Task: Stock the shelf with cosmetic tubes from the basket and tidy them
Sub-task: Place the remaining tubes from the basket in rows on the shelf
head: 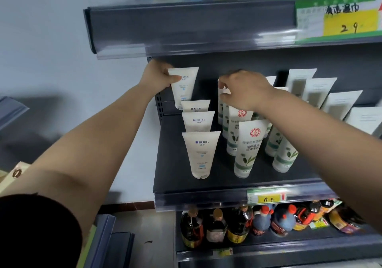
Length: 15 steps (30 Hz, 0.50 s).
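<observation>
Cosmetic tube [183, 85] at frame centre sits gripped in our left hand [159, 75], while our right hand [242, 90] pinches a green-leaf tube [222, 102] just right of it

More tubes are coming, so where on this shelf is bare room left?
Bare shelf deck runs along the front lip and left edge, beside the white tube row. A narrow aisle separates that row from the green-leaf tubes. Further right, rows crowd together.

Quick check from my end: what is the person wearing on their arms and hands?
Left hand and right hand are bare: no gloves, rings or watch visible. Both forearms are uncovered. A dark short sleeve covers the left upper arm.
</observation>
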Available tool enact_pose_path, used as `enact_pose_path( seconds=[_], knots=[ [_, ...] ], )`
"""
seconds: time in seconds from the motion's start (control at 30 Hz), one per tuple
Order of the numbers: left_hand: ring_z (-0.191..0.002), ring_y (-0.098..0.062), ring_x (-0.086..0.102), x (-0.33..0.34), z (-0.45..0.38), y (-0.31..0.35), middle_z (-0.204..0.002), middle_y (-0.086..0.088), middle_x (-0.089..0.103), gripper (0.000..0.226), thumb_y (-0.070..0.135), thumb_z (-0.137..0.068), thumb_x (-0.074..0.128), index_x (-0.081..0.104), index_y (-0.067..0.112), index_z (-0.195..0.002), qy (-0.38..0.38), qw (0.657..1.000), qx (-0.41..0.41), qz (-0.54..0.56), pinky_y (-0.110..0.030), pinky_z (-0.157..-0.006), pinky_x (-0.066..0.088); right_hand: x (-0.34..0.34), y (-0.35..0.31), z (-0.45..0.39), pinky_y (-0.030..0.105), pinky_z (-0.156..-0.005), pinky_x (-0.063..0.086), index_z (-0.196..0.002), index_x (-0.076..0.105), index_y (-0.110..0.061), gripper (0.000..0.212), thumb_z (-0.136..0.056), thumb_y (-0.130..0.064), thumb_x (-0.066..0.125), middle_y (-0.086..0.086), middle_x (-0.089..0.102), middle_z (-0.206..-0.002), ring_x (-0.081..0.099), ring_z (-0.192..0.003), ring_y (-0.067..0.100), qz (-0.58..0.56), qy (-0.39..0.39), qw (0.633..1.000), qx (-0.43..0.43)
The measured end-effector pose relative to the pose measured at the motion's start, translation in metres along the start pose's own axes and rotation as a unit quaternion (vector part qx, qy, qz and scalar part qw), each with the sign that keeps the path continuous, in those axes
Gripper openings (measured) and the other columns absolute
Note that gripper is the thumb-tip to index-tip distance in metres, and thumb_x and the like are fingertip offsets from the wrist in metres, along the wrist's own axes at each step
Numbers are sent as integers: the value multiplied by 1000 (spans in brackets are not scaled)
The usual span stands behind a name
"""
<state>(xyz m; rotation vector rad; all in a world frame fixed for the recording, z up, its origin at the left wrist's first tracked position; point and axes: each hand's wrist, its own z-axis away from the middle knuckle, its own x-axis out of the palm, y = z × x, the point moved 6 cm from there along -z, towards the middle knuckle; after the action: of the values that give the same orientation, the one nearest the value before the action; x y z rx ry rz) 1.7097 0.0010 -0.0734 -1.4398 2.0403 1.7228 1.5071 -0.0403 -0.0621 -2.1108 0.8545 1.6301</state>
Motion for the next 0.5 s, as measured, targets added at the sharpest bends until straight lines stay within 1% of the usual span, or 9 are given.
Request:
enact_pose_path(
  seconds=[0.13, 0.23, 0.33, 0.4, 0.47, 0.5],
  knots=[
    [-94, -30, 66, 23, -13, -3, -105, -19, 68, 26, 11, -81, 68, 67, -1, -105, -36, 999, -7, 3, -43, -91, 52, 3, 8, -5, 33, -84, 38, -111, 56, -17, 26, -88, -27, 50, 5, 59, -119, 50, -114, 28, 10, 6, 1000, 5],
    [-95, -32, 67, 39, -15, -11, -104, -18, 69, 25, 11, -81, 69, 67, 0, -104, -52, 998, -16, 18, -42, -89, 53, 2, 13, -7, 34, -85, 39, -112, 56, -18, 27, -88, -29, 50, 6, 60, -119, 49, -115, 28, 8, 11, 1000, 12],
    [-90, -28, 67, 52, -16, -18, -102, -18, 69, 25, 10, -80, 70, 68, -1, -102, -67, 997, -23, 25, -41, -87, 54, 4, 15, -8, 35, -85, 40, -111, 56, -18, 26, -88, -29, 50, 6, 59, -119, 49, -115, 28, 11, 5, 1000, 10],
    [-78, -19, 65, 59, -16, -22, -97, -16, 69, 24, 10, -80, 70, 68, -1, -101, -76, 997, -28, 16, -32, -79, 56, 6, 15, -9, 35, -85, 39, -112, 56, -17, 27, -88, -28, 49, 5, 58, -120, 49, -115, 28, 21, -5, 1000, 9],
    [-70, -13, 59, 67, -14, -24, -94, -13, 69, 21, 12, -80, 70, 69, 0, -98, -95, 995, -22, -25, -18, -67, 48, 9, 14, -10, 34, -85, 39, -112, 55, -17, 27, -88, -29, 49, 6, 58, -120, 49, -115, 28, 34, -11, 999, 9],
    [-72, -14, 58, 69, -13, -24, -94, -14, 69, 20, 13, -80, 70, 69, 1, -97, -106, 993, -19, -46, -14, -62, 42, 9, 14, -10, 33, -83, 38, -112, 55, -17, 27, -88, -29, 49, 5, 58, -120, 49, -115, 28, 36, -11, 999, 9]
  ],
)
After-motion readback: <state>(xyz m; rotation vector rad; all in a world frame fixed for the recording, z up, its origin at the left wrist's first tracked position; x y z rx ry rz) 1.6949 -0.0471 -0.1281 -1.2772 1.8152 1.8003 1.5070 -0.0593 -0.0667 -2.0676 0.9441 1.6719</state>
